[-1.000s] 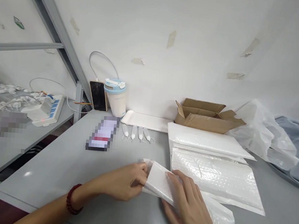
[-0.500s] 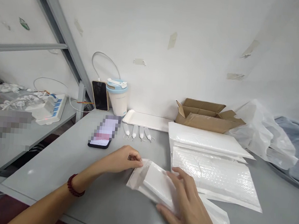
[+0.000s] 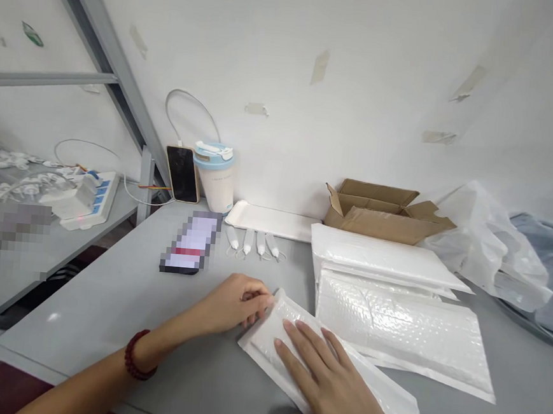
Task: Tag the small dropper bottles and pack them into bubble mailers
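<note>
A white bubble mailer (image 3: 274,325) lies flat on the grey table (image 3: 120,303) in front of me. My right hand (image 3: 325,377) rests palm down on it, fingers spread. My left hand (image 3: 235,302), with a red bead bracelet on the wrist, presses its fingertips on the mailer's folded left end. Just right of it lies a stack of more white bubble mailers (image 3: 393,305).
A phone (image 3: 190,245) lies on the table, with several small white pieces (image 3: 253,243) and a white tray (image 3: 270,220) behind it. A second phone (image 3: 182,174) and a cup (image 3: 216,175) stand against the wall. A cardboard box (image 3: 381,212), plastic bag (image 3: 488,249) and power strip (image 3: 88,195) flank them.
The mailer's flap, open half a second ago, is now folded down flat. My right hand slid left along the mailer, and my left fingers came down on the closed end.
</note>
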`<state>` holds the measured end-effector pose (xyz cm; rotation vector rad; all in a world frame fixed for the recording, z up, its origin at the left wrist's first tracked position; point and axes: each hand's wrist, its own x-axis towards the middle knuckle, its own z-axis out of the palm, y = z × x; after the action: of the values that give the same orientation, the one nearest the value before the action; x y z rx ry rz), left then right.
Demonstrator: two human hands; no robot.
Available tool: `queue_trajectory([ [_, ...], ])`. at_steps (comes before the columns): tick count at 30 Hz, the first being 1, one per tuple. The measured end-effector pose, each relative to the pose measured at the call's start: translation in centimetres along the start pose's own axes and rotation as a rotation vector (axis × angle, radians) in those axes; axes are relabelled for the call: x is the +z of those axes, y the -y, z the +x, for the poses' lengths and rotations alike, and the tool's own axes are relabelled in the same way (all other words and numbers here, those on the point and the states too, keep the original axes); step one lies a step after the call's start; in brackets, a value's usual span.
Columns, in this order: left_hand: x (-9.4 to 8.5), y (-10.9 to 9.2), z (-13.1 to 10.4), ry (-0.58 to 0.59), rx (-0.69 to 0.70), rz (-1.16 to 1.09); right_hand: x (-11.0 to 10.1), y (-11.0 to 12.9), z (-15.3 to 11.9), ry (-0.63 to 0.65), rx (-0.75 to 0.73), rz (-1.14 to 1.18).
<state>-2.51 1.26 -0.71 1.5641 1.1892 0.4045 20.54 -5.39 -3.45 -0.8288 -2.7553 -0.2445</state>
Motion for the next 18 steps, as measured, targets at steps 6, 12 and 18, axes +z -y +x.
queue_trajectory([
  [6,1.5,0.5,0.0,-0.043,0.128,0.248,0.8,0.0,0.0,-0.028,-0.013,-0.064],
  [12,1.4,0.5,-0.5,-0.038,0.356,0.412,1.0,0.2,0.0,-0.058,0.056,0.014],
  [18,1.3,0.6,-0.6,0.002,0.474,0.536,1.2,0.4,-0.1,-0.052,0.069,0.02],
])
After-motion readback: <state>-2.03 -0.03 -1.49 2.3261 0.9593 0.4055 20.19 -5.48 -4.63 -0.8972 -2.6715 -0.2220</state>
